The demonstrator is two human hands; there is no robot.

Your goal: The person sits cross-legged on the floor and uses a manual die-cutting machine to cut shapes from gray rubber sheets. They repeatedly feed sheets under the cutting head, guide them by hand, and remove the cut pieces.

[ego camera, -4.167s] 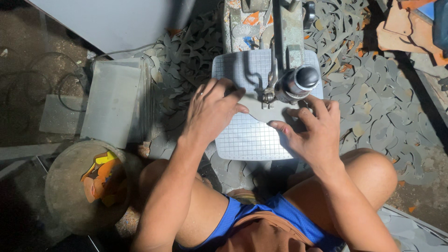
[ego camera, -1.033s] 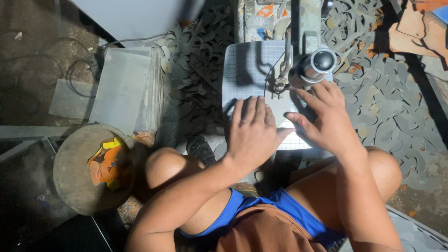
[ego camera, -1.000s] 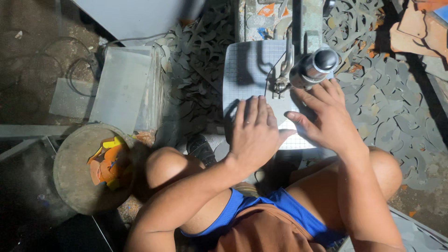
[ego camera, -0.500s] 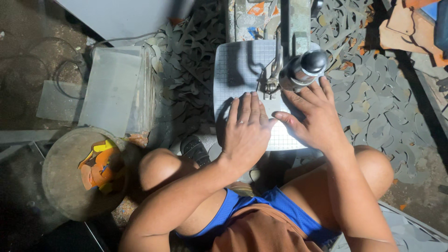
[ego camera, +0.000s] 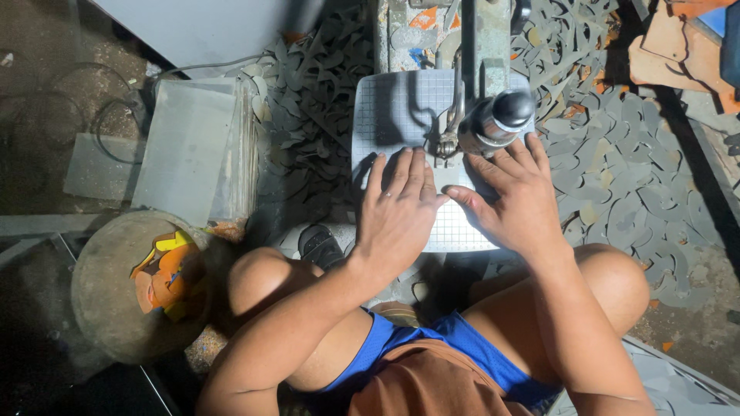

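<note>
Head view: my left hand [ego camera: 398, 212] and right hand [ego camera: 518, 202] lie flat – fingers spread – on the gridded sheet [ego camera: 401, 112]. They grip nothing, thumbs nearly touching below the saw [ego camera: 482, 92].

Gridded saw table [ego camera: 385, 108] under a pale sheet [ego camera: 455, 223]

A hard lamp just above lights my hands and the gridded sheet [ego camera: 420, 115] brightly, close to washing out its pale middle. My fingers and the machine arm [ego camera: 484, 46] throw sharp dark shadows across it. Away from there the light drops fast (the left side and bottom corners go nearly black). Focus is crisp in the middle.
</note>
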